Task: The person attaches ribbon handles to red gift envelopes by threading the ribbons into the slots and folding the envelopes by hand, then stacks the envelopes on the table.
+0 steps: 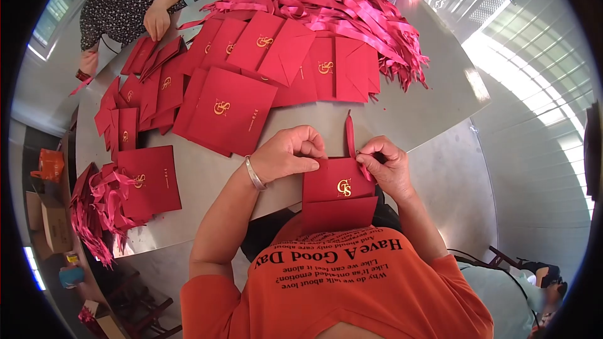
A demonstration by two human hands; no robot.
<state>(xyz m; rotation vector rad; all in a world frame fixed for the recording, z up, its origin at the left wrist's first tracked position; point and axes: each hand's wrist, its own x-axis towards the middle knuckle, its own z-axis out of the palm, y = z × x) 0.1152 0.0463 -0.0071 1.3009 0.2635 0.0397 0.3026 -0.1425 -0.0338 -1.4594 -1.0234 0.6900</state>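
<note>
A red paper gift bag with a gold "GS" logo lies at the table's near edge, close to my body, its lower part folded up towards me. My left hand, with a silver bangle at the wrist, is closed on the bag's far left corner between thumb and fingers. At the far right corner, my right hand pinches a dark pink ribbon. One end of that ribbon stands up beyond the bag, and another part hangs by my thumb over the bag's front.
Stacked red bags spread over the table, below a big heap of pink ribbons. Finished-looking bags with ribbons sit at the left edge. Across the table, a person's hand is near more bags. Another person sits at lower right.
</note>
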